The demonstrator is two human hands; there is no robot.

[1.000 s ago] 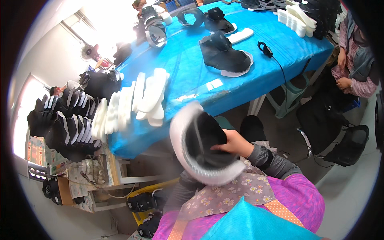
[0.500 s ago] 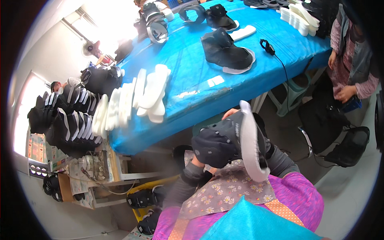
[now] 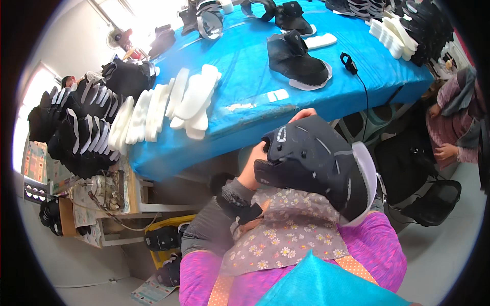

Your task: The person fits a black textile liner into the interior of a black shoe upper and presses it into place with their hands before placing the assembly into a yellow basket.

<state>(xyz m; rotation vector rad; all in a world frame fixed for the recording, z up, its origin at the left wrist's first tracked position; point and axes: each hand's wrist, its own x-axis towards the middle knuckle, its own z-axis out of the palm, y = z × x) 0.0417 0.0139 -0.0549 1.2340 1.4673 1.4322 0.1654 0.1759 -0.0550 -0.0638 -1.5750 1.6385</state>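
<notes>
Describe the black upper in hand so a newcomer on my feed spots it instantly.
Find the big blue-covered table, then drop below its front edge to the floral apron. Above the apron, the left hand grips the left end of the black upper, whose pale rim is at the right. Unlike the dark upper on the table, this one is held in hand.

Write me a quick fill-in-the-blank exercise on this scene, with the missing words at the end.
1. The left hand holds a boot upper whose main colour is ____.
2. The large table in front of the person has a ____ top.
3. The person's apron is printed with small ____.
4. The dark chair stands on the person's ____ side.

Missing words: black; blue; flowers; right.
</notes>
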